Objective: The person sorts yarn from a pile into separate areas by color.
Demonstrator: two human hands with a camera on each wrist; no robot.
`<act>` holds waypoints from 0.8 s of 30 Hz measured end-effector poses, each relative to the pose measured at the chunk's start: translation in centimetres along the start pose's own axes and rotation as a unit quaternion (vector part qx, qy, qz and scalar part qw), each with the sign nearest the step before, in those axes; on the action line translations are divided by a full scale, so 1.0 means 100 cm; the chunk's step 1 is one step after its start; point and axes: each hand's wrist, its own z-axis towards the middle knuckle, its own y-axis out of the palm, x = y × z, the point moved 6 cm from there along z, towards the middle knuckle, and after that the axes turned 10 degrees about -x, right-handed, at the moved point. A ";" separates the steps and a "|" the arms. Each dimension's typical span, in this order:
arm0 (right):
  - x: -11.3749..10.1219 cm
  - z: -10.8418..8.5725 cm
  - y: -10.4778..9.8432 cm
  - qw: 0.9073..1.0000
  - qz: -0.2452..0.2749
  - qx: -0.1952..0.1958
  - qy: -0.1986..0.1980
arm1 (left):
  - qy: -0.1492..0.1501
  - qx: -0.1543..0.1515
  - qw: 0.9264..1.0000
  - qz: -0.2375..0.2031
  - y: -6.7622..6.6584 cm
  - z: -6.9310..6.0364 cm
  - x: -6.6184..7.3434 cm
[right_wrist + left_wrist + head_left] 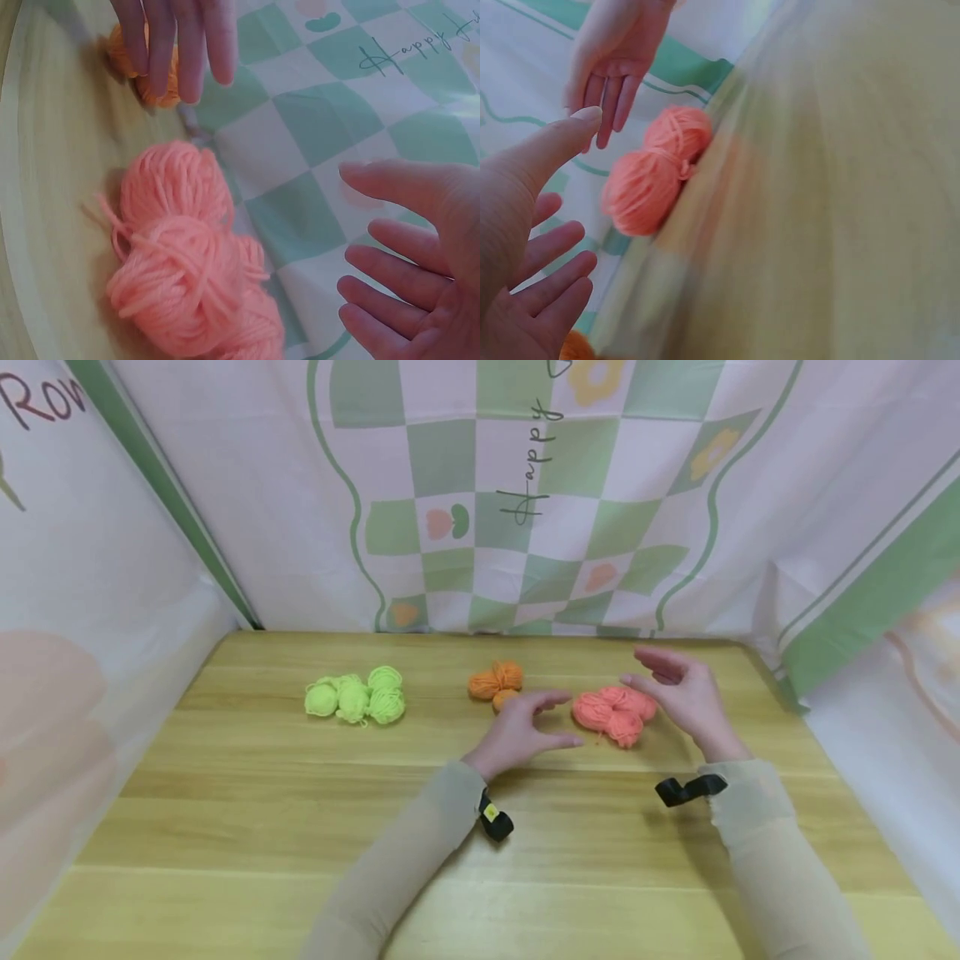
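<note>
Lime yarn [354, 697] lies at the left of the head view, orange yarn [497, 680] near the centre, just above the left hand [521, 731], whose thumb and fingers stand wide apart, holding nothing. Right of centre sits the coral yarn [613, 713], between that hand and the right hand [686, 697], also wide and empty. The step seems to be bracketing it; gripping would call for both palms closing evenly. It looks plump and bunched, a loose strand trailing

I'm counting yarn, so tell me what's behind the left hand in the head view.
Orange yarn sits on the table, just behind the left hand. The hand covers part of its nearest ball; any more yarn there is hidden.
</note>
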 end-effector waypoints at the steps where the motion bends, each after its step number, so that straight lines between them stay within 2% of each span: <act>1: 0.001 0.000 0.000 1.000 -0.001 -0.002 -0.001 | 0.001 -0.002 1.000 -0.001 0.002 0.001 -0.001; 6: 0.013 0.000 0.000 1.000 -0.004 -0.024 0.013 | -0.006 -0.004 1.000 0.010 0.006 0.006 -0.006; 14: 0.033 0.000 0.007 0.995 -0.007 -0.093 0.032 | -0.022 -0.010 1.000 0.006 0.002 0.018 -0.008; 18: 0.041 -0.001 0.008 0.995 -0.012 -0.091 0.043 | -0.022 -0.008 1.000 -0.002 0.000 0.024 -0.008; 24: 0.048 -0.003 0.007 0.995 -0.016 -0.083 0.046 | -0.030 -0.009 0.999 0.009 0.005 0.032 -0.008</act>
